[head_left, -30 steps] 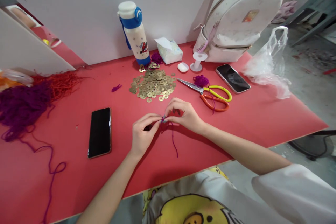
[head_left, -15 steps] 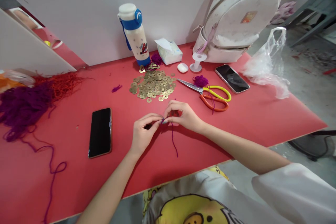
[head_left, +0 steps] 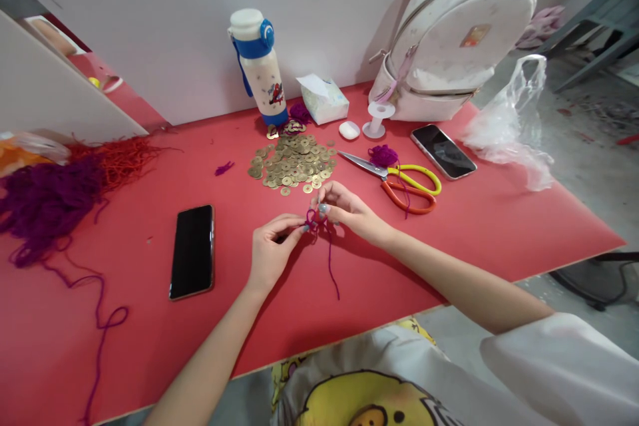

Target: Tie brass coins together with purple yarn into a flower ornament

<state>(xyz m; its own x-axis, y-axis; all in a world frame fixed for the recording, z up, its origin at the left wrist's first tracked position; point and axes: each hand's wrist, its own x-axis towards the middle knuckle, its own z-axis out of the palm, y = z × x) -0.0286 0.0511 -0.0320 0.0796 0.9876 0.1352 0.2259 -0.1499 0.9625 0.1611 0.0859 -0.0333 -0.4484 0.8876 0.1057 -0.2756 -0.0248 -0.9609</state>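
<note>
Your left hand (head_left: pixel 272 247) slants inward, thumb and forefinger pinching the purple yarn (head_left: pixel 312 221) so its small loop sits at their tips, while your right hand (head_left: pixel 353 217) curls just beside that loop, its hold on any strand unclear, a loose end trailing below its fingertips.

No text is legible, even on the bottle (head_left: pixel 263 76).
</note>
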